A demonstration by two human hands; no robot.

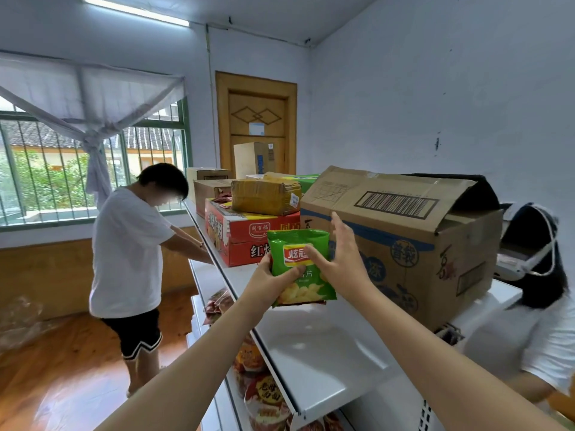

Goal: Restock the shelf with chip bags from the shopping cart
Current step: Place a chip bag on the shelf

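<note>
A green chip bag [306,284] with a red and yellow label stands upright over the white top shelf [323,346]. My left hand [273,275] grips its lower left side, thumb across the front. My right hand [339,259] is at the bag's right side, thumb on the label and the other fingers spread upward in front of the big cardboard box [404,244]. The shopping cart is out of view.
Red cartons [245,241] with a taped parcel [267,195] on top stand behind the bag. Lower shelves hold snack packs [264,396]. A person in a white shirt [130,253] stands left of the shelf; another person [535,321] is behind it at right.
</note>
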